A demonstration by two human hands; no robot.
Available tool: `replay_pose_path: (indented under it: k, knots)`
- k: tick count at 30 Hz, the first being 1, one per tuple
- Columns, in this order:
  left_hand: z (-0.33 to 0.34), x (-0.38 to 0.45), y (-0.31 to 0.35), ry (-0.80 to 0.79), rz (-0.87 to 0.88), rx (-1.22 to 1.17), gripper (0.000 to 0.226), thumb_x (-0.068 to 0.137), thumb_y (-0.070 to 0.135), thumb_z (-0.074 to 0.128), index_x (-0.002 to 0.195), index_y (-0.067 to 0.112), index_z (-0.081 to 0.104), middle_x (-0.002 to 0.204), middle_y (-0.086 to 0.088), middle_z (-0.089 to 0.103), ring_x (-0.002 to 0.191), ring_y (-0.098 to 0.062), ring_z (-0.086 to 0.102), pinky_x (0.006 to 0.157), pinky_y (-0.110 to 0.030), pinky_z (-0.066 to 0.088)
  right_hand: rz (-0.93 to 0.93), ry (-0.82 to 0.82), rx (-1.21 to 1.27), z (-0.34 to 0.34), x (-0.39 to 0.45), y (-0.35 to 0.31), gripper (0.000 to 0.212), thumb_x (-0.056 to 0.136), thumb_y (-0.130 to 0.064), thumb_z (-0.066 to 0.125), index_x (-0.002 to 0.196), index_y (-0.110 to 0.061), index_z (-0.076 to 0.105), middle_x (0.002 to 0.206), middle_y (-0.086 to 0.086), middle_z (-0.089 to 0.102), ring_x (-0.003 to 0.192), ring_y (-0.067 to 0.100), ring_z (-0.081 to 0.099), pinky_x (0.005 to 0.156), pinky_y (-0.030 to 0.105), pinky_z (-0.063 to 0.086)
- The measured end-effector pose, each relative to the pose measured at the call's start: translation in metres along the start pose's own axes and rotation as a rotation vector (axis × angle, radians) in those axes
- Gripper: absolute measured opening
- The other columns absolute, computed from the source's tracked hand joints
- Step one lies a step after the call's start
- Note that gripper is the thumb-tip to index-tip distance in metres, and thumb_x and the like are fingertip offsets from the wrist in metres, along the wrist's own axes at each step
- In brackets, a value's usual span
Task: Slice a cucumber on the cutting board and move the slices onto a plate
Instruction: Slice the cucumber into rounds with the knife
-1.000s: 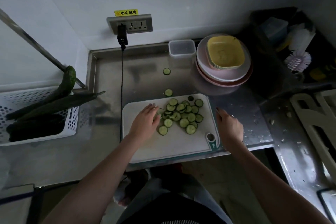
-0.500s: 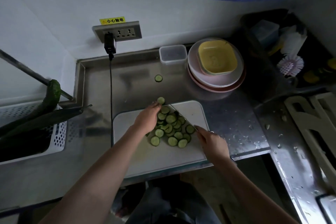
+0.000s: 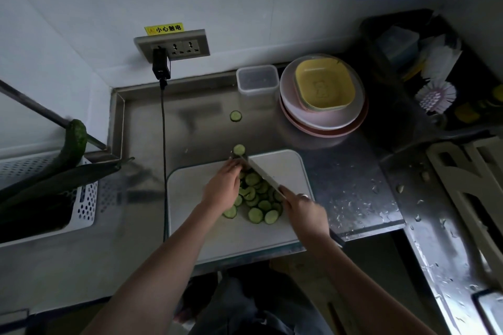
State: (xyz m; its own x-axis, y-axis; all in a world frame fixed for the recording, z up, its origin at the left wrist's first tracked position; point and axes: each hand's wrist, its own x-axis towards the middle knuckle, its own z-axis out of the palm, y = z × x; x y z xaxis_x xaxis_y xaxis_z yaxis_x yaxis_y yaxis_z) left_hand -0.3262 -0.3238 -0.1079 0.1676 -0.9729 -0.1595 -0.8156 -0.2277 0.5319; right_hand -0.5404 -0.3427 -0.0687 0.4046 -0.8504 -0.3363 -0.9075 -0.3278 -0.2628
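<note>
Head view: pile of thin green cucumber slices [image 3: 257,198] on white plastic cutting board [image 3: 288,168], between hands. Left hand [image 3: 221,187] cupped against pile, fingers loosely spread. Right hand [image 3: 306,212] grips long steel knife [image 3: 262,173], blade flat beside slices. Slices look light, wet, slippery, floppy; best scooped from below on blade, not pinched.

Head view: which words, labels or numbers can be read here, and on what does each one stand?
"小心触电": black characters on the yellow sticker on the wall, just above the socket.
Yellow dish: a raised mark in its bottom, too faint to read.
No other text is readable.
</note>
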Motion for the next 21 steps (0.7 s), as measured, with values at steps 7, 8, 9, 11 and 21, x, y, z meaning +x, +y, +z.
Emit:
replay_pose_path:
  k: [7, 8, 9, 11, 21]
  knots:
    - [-0.004, 0.000, 0.005, -0.054, -0.081, -0.022, 0.047, 0.099, 0.024, 0.039, 0.145, 0.017, 0.034, 0.149, -0.002, 0.033, 0.134, -0.018, 0.034, 0.104, -0.030, 0.033, 0.108, 0.147, 0.041, -0.005, -0.003, 0.012, 0.041, 0.099, -0.037, 0.041, 0.140, -0.033, 0.041, 0.091, 0.010, 0.064, 0.076, 0.030, 0.065, 0.063, 0.035, 0.050]
    - [-0.004, 0.002, 0.007, -0.081, -0.066, -0.011, 0.049, 0.099, 0.026, 0.039, 0.146, 0.017, 0.031, 0.150, -0.001, 0.030, 0.136, -0.017, 0.030, 0.107, -0.030, 0.030, 0.138, 0.177, 0.072, -0.006, -0.001, 0.020, 0.043, 0.098, -0.036, 0.042, 0.141, -0.029, 0.040, 0.095, 0.012, 0.065, 0.081, 0.030, 0.065, 0.066, 0.037, 0.053]
    - [-0.003, 0.003, 0.008, -0.092, -0.043, 0.004, 0.049, 0.099, 0.027, 0.039, 0.146, 0.016, 0.032, 0.151, -0.001, 0.029, 0.138, -0.016, 0.027, 0.110, -0.028, 0.025, 0.169, 0.185, 0.093, -0.005, 0.001, 0.027, 0.046, 0.098, -0.034, 0.044, 0.143, -0.027, 0.038, 0.101, 0.013, 0.065, 0.089, 0.030, 0.063, 0.073, 0.039, 0.054]
    - [-0.001, 0.003, 0.010, -0.060, -0.005, 0.010, 0.044, 0.098, 0.027, 0.043, 0.140, 0.012, 0.042, 0.148, -0.003, 0.036, 0.137, -0.016, 0.028, 0.112, -0.028, 0.023, 0.211, 0.170, 0.085, -0.002, 0.003, 0.039, 0.049, 0.098, -0.032, 0.045, 0.145, -0.025, 0.033, 0.116, 0.011, 0.063, 0.107, 0.029, 0.055, 0.086, 0.043, 0.049]
    - [-0.021, 0.038, 0.003, 0.158, -0.041, 0.025, 0.043, 0.096, 0.014, 0.048, 0.139, 0.008, 0.044, 0.141, -0.011, 0.045, 0.128, -0.027, 0.041, 0.105, -0.034, 0.035, 0.184, 0.130, -0.114, -0.006, 0.018, 0.039, 0.043, 0.096, -0.041, 0.040, 0.137, -0.029, 0.035, 0.129, 0.005, 0.048, 0.118, 0.024, 0.043, 0.100, 0.042, 0.031]
